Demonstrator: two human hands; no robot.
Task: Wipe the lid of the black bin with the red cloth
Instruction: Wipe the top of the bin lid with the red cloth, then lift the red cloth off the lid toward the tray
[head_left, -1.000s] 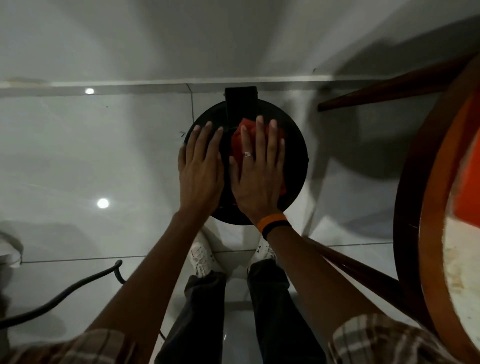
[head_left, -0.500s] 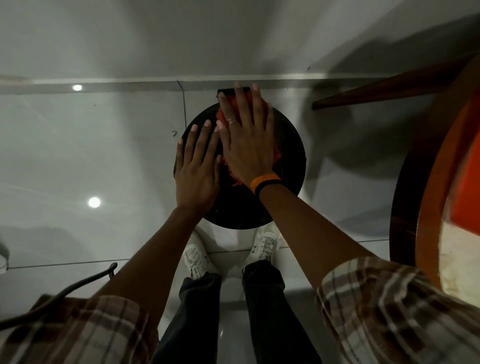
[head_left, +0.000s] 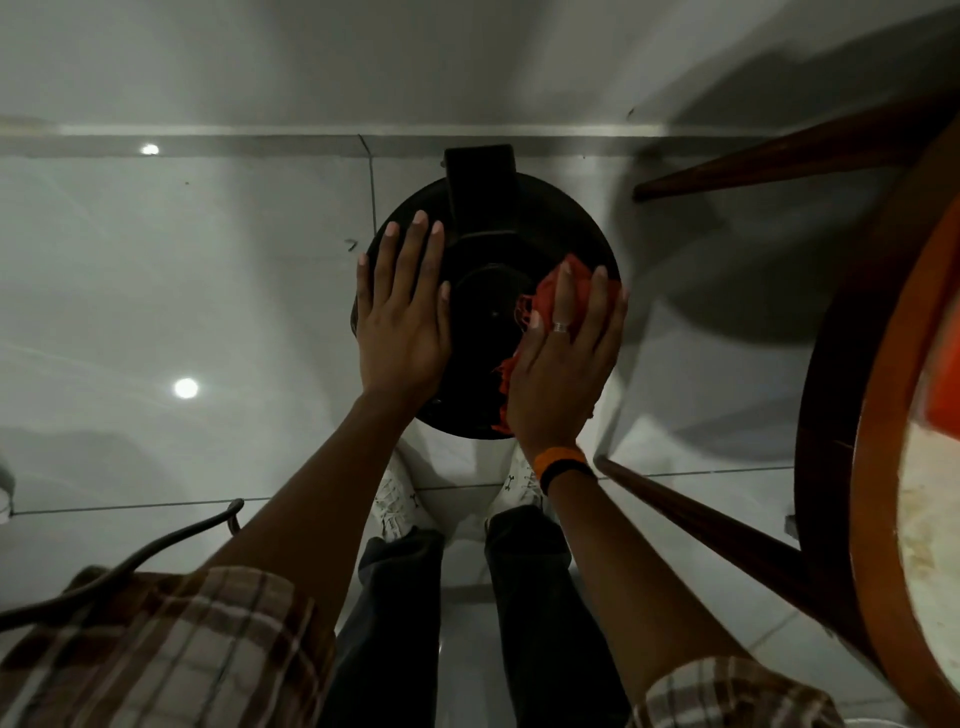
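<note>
red cloth (head_left: 545, 306) mostly hidden under right hand (head_left: 563, 374), round table (head_left: 883, 415) cut off at right edge

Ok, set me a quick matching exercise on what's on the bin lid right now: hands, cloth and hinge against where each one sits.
Things:
1. left hand
2. right hand
3. red cloth
4. hinge block

Places:
A. at the far edge of the lid, by the wall
B. flat on the lid's left side, bare
C. pressed under a palm on the lid's right side
D. on top of the cloth, ring on one finger

Pairs: 1-B, 2-D, 3-C, 4-A
</note>
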